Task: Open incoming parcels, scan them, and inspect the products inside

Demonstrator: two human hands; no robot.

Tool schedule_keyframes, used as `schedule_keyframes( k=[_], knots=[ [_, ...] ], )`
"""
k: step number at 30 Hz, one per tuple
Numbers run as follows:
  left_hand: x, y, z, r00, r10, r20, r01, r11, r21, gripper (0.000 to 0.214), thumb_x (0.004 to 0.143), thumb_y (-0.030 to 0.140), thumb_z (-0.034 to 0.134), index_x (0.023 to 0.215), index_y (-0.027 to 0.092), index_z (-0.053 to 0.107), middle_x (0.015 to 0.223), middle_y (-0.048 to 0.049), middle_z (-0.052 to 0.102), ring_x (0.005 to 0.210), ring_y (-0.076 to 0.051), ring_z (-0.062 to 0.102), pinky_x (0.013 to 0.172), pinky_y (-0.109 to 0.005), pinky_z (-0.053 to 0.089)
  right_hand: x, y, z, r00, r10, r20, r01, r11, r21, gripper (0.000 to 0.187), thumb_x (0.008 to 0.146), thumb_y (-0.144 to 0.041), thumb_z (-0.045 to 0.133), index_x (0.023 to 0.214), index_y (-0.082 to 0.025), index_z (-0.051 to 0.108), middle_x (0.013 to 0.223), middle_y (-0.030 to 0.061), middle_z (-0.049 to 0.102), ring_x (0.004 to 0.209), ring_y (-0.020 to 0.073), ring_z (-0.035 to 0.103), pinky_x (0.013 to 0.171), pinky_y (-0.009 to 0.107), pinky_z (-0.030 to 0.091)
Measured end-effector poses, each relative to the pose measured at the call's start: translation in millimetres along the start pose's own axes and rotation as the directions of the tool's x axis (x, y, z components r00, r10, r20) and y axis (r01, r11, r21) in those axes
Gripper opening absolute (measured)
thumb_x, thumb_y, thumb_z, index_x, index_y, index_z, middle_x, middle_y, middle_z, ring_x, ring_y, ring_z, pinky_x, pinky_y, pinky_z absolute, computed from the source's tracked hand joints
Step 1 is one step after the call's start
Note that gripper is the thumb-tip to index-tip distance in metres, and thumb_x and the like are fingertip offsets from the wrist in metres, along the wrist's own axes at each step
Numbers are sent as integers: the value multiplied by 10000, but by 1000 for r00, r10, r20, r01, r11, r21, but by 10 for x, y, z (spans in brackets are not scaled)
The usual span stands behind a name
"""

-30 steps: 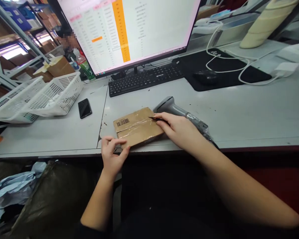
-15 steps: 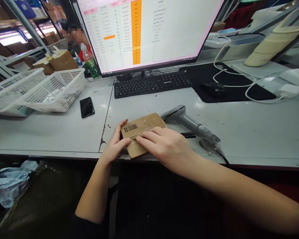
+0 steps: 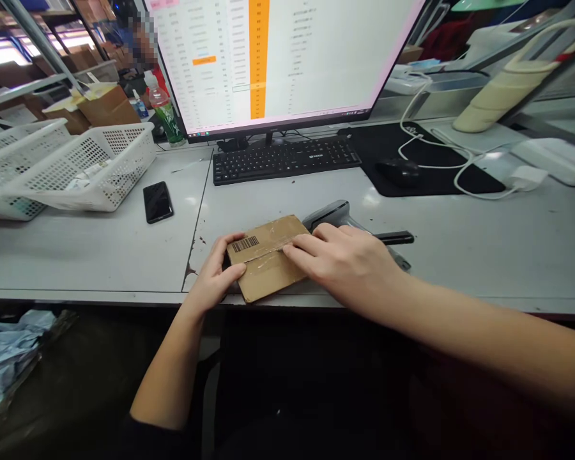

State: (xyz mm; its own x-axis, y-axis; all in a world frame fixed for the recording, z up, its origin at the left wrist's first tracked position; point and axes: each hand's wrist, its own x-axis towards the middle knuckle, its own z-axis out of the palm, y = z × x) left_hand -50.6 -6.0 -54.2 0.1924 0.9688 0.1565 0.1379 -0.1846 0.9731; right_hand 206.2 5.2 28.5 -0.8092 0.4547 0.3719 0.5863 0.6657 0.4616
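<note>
A small flat cardboard box (image 3: 273, 271) with a barcode label and clear tape along its middle lies tilted at the desk's front edge. My left hand (image 3: 215, 271) grips its left end, thumb on top and fingers along the far side. Over the box's right part, my right hand (image 3: 345, 262) is closed around what looks like a box cutter (image 3: 395, 237); its black handle sticks out to the right, while the blade end is hidden. The fingertips rest at the tape seam. A grey barcode scanner (image 3: 328, 214) lies just behind, partly covered by my right hand.
A black keyboard (image 3: 287, 158) and a monitor (image 3: 287, 64) stand behind the box. To the right are a mouse (image 3: 400, 171) on a black pad and a white cable. White baskets (image 3: 96, 166), a phone (image 3: 158, 202) and a bottle (image 3: 165, 112) are left. A person is beyond.
My right hand has slid right along the tape seam with the box cutter, whose handle now shows farther out. My left hand keeps its hold on the box. The view has shifted slightly.
</note>
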Motion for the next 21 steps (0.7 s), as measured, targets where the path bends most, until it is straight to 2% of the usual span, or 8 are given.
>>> schedule_keyframes(
  k=[5,8,10,11,13,15,18,21],
  knots=[
    [-13,-27,4,1000,-3,-9,3,1000,-7,562,877,397,652,1393,244,491,1416,-91,546,1321,-312,506,1156,-467,367,-200,253,-74,984,103,142,-100,995,-25,331,896,25,457,851,-178,714,799,53,695,723,209,542,595,343,268],
    [-16,-16,-28,1000,-18,5,18,1000,3,620,875,445,644,1427,233,456,1448,-110,525,1326,-322,511,1141,-475,400,-372,492,-154,975,186,118,-193,980,45,345,934,-27,457,1008,-208,741,948,61,744,817,213,594,601,331,300],
    [6,38,-89,999,-8,40,3,994,109,642,885,480,629,1448,229,449,1515,-124,460,1397,-336,450,1172,-491,372,-544,715,-126,929,357,96,-362,931,45,308,984,-150,476,1120,-238,738,1075,65,751,886,235,620,563,325,291],
    [27,85,-130,998,5,65,-18,979,205,648,887,499,629,1452,231,458,1560,-125,404,1446,-343,390,1200,-502,334,-651,840,-68,884,456,107,-460,887,23,297,999,-221,478,1139,-242,740,1106,72,749,897,250,629,539,323,275],
    [91,214,-216,991,31,131,-84,903,421,666,884,531,642,1460,239,476,1620,-115,317,1508,-343,287,1242,-514,258,-889,1087,128,782,599,173,-603,797,-34,319,1003,-304,471,1107,-224,761,1092,101,754,852,271,642,509,323,255],
    [174,371,-279,974,21,225,-152,799,582,674,887,549,645,1468,250,482,1604,-106,356,1495,-324,316,1245,-505,261,-1106,1273,366,738,622,262,-637,770,-35,331,982,-285,468,1032,-205,786,995,124,767,743,259,638,511,328,299],
    [289,583,-289,938,-57,343,-217,675,705,604,939,540,574,1465,253,497,1490,-97,511,1361,-286,501,1149,-446,420,-1221,1298,555,758,599,258,-629,776,45,351,967,-277,453,999,-185,790,954,146,771,733,275,649,563,370,419],
    [343,702,-218,920,-108,377,-271,520,810,511,1000,481,461,1456,256,520,1471,-98,546,1236,-279,607,1004,-403,522,-1002,967,386,794,601,98,-608,778,159,398,1008,-303,390,1196,-189,722,1124,146,743,973,315,666,727,431,510]
  ],
)
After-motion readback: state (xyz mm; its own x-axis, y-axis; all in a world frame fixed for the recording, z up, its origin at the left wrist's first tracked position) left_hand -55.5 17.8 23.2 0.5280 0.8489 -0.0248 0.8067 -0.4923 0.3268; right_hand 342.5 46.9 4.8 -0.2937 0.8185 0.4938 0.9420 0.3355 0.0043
